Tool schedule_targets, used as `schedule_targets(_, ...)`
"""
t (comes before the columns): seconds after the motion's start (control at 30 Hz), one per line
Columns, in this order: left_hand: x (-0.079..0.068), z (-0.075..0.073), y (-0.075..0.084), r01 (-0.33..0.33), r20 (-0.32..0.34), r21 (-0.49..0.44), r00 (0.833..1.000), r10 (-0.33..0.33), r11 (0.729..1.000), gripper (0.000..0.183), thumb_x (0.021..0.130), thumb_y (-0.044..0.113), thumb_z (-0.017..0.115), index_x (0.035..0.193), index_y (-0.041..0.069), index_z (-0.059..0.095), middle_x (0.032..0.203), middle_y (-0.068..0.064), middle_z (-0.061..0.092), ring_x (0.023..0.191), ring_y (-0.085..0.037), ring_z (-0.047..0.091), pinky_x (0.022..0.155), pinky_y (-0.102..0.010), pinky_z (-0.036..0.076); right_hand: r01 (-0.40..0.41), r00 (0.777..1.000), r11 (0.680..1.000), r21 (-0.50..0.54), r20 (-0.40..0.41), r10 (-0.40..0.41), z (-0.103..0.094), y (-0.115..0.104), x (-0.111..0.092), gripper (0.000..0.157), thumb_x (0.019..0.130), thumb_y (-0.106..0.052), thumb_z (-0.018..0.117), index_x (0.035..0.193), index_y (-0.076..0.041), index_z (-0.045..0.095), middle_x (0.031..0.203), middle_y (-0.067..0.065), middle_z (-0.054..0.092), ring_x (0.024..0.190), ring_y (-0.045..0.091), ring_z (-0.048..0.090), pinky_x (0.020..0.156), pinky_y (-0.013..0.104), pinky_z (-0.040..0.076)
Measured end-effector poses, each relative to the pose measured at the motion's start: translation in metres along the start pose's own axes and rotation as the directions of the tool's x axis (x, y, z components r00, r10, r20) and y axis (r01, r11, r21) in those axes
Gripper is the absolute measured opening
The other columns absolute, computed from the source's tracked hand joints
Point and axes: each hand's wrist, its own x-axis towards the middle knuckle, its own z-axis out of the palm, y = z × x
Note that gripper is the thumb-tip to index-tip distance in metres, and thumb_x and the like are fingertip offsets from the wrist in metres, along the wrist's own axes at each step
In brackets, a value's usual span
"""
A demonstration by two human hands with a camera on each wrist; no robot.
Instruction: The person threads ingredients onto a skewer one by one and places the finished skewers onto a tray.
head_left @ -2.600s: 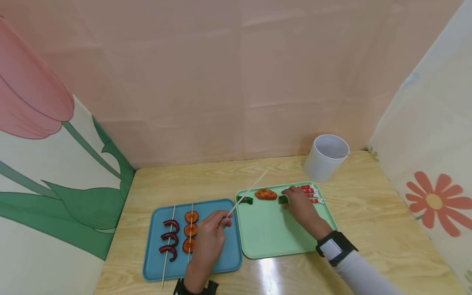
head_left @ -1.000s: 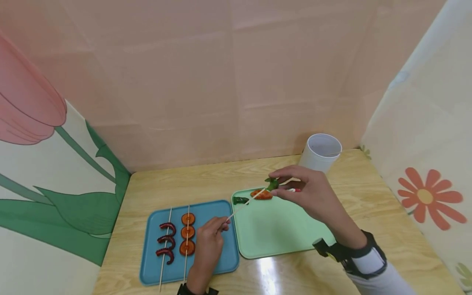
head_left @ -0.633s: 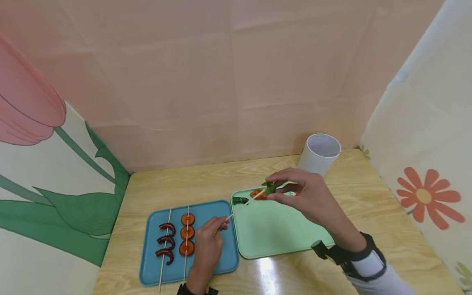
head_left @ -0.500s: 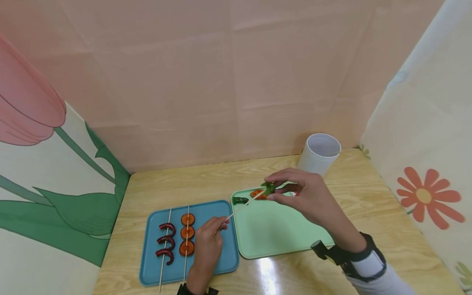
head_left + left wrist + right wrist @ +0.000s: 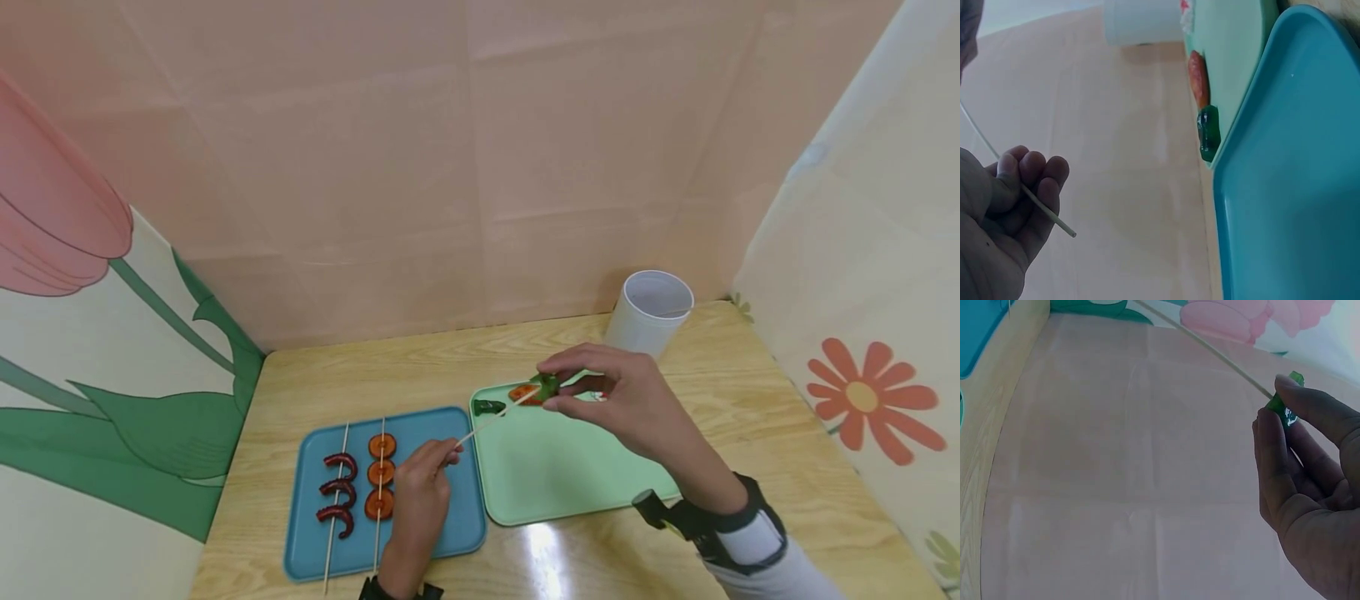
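Observation:
My left hand (image 5: pixel 423 492) pinches a thin wooden skewer (image 5: pixel 491 422) near its lower end, above the blue tray. In the left wrist view the curled fingers and thumb hold it, and its blunt end sticks out past them. My right hand (image 5: pixel 626 396) pinches a green pepper piece (image 5: pixel 548 384) between thumb and fingertips above the green tray (image 5: pixel 570 475). The skewer's far tip meets that pepper piece (image 5: pixel 1284 414); whether it has pierced it I cannot tell. Another green pepper piece (image 5: pixel 489 407) and an orange-brown food piece (image 5: pixel 522 395), partly covered, lie on the green tray.
On the blue tray (image 5: pixel 300 542) lie a skewer with curled sausage pieces (image 5: pixel 337 492) and one with round orange slices (image 5: pixel 381 472). A white cup (image 5: pixel 645 321) with a thin stick stands behind the right hand. Red-and-white pieces (image 5: pixel 600 395) are mostly hidden by that hand.
My right hand has picked the pepper piece off the green tray and brought it to the skewer's tip. Over the last half second both hands have barely shifted.

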Motion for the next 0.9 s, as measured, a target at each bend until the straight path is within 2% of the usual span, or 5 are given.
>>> schedule_targets(0.3,-0.0003,0.0009,0.0007,-0.024,-0.003,-0.008,1.000,0.024,1.000,0.044,0.076,-0.034,0.058,0.095,-0.001,0.079,0.083,-0.008,0.076,0.070,-0.011,0.073,0.067,-0.014,0.059,0.025,0.999,0.998,0.056,0.030,-0.026,-0.0011,0.0002,-0.0030,0.035,0.082,-0.004,0.084,0.115,-0.013,0.076,0.114,0.005,0.075,0.091,0.012,0.074,0.079,0.028,0.063)
schedule_targets(0.5,0.0016,0.0014,0.0032,-0.063,0.000,0.003,0.998,0.063,0.998,0.046,0.073,-0.035,0.058,0.096,-0.001,0.079,0.083,-0.008,0.075,0.070,-0.011,0.073,0.069,-0.010,0.057,0.021,0.999,0.998,0.051,0.038,-0.023,0.0012,-0.0010,-0.0022,0.034,0.082,-0.005,0.084,0.114,-0.013,0.076,0.114,0.004,0.075,0.093,0.010,0.073,0.079,0.027,0.063)
schedule_targets(0.63,0.0025,0.0017,0.0041,-0.064,0.000,0.016,0.998,0.064,0.998,0.048,0.071,-0.036,0.058,0.095,0.000,0.079,0.082,-0.007,0.075,0.071,-0.010,0.073,0.070,-0.010,0.057,0.027,0.999,0.997,0.065,0.041,-0.030,0.0026,-0.0012,-0.0015,0.034,0.081,-0.003,0.085,0.112,-0.011,0.076,0.113,0.005,0.075,0.094,0.010,0.073,0.079,0.028,0.063)
schedule_targets(0.9,0.0041,0.0005,0.0051,-0.088,-0.005,0.024,0.996,0.088,0.996,0.047,0.071,-0.036,0.059,0.095,0.000,0.079,0.082,-0.007,0.075,0.070,-0.011,0.072,0.067,-0.016,0.060,0.005,0.999,0.996,0.094,0.047,-0.009,0.0042,-0.0015,-0.0001,0.033,0.080,-0.004,0.086,0.110,-0.011,0.077,0.112,0.006,0.075,0.095,0.009,0.073,0.078,0.030,0.064)
